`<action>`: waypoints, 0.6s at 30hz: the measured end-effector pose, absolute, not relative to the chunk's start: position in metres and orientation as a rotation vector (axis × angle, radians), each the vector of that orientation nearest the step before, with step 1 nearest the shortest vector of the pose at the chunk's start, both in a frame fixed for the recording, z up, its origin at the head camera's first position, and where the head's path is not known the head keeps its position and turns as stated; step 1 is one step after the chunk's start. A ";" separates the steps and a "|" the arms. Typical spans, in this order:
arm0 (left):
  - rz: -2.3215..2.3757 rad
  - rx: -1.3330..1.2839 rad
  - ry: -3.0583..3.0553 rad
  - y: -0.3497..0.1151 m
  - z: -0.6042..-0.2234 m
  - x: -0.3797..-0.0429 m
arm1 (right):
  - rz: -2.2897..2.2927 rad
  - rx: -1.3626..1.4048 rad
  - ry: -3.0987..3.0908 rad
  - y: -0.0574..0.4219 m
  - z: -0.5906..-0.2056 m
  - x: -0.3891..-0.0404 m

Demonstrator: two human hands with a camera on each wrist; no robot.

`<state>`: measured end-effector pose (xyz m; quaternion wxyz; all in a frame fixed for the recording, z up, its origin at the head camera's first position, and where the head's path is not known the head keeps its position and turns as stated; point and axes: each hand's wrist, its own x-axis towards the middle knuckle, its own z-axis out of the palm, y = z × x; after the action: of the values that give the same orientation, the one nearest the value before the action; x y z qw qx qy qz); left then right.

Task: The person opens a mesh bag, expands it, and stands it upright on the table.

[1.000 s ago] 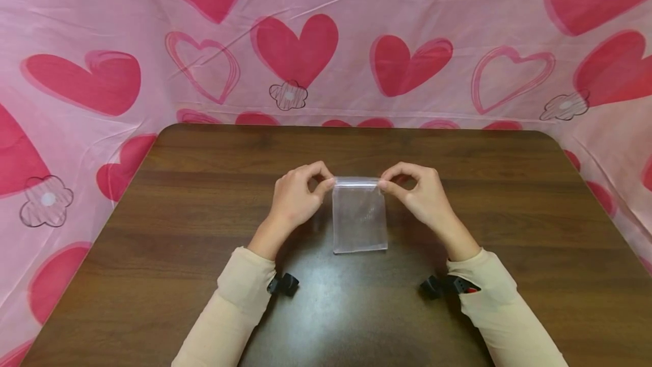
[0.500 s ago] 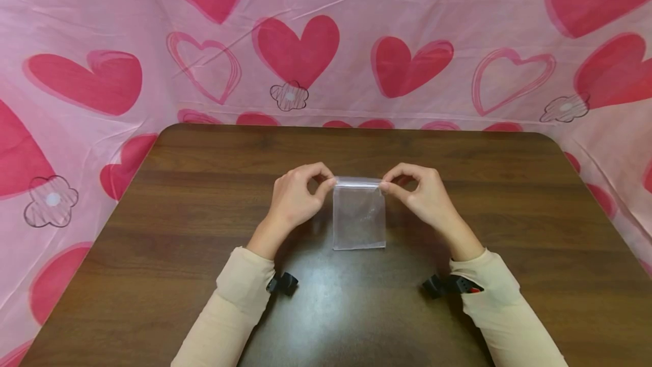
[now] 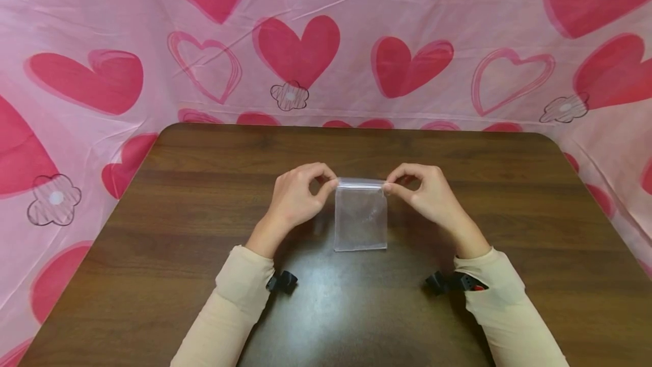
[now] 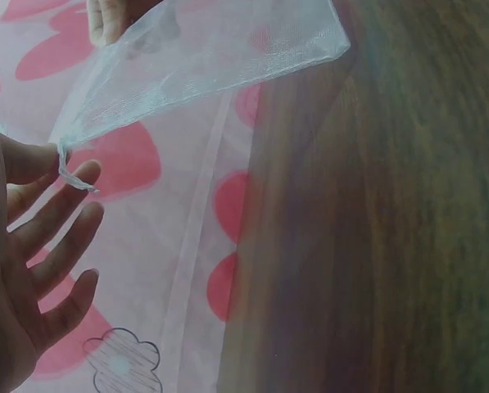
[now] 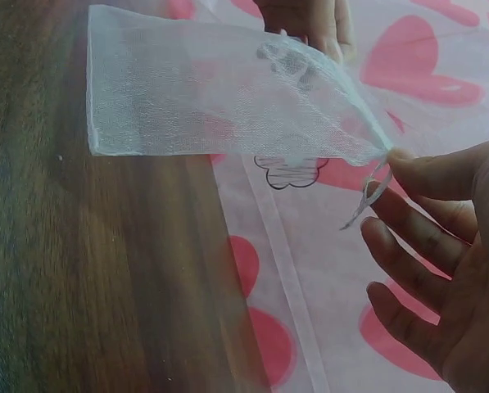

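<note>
A sheer white organza drawstring pouch (image 3: 360, 220) hangs between the two hands, its top edge stretched straight and its body flat. My left hand (image 3: 300, 194) pinches the top left corner between thumb and forefinger. At the opposite top corner, my right hand (image 3: 425, 194) pinches the pouch the same way. In the left wrist view a short white cord end (image 4: 76, 176) dangles by the left fingertips. A looped white drawstring (image 5: 375, 188) hangs below the right thumb in the right wrist view. The other fingers of both hands are spread loosely. Nothing shows inside the see-through pouch (image 5: 203, 90).
A dark wooden table (image 3: 178, 231) lies beneath the hands. Behind it and along both sides hangs a pink cloth (image 3: 351, 4) printed with hearts and flowers. Small black cameras (image 3: 283, 282) are strapped at both wrists, over light sleeves.
Both hands and the pouch have shifted very slightly to the right. The grip at each corner is the same, and the pouch stays stretched between them.
</note>
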<state>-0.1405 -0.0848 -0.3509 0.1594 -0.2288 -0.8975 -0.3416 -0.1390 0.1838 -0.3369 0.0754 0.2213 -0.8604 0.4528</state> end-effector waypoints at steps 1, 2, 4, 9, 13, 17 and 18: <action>-0.978 -0.656 -2.563 -0.084 -0.351 -0.140 | 1.364 0.655 -2.579 0.184 -0.337 -0.139; -0.982 -0.658 -2.559 -0.084 -0.351 -0.140 | 1.371 0.644 -2.577 0.184 -0.337 -0.139; -0.991 -0.659 -2.548 -0.083 -0.351 -0.139 | 1.387 0.626 -2.572 0.184 -0.339 -0.139; -1.019 -0.652 -2.512 -0.080 -0.351 -0.137 | 1.442 0.616 -2.564 0.179 -0.344 -0.140; -1.023 -0.643 -2.506 -0.079 -0.351 -0.138 | 1.482 0.629 -2.579 0.175 -0.345 -0.141; -1.047 -0.642 -2.502 -0.080 -0.351 -0.139 | 1.479 0.619 -2.588 0.172 -0.344 -0.141; -1.056 -0.641 -2.500 -0.080 -0.351 -0.139 | 1.473 0.609 -2.587 0.172 -0.344 -0.141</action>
<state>-0.1391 -0.0800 -0.3506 0.1758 -0.2262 -0.8826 -0.3727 -0.1405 0.1720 -0.3441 0.0513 0.2001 -0.8503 0.4841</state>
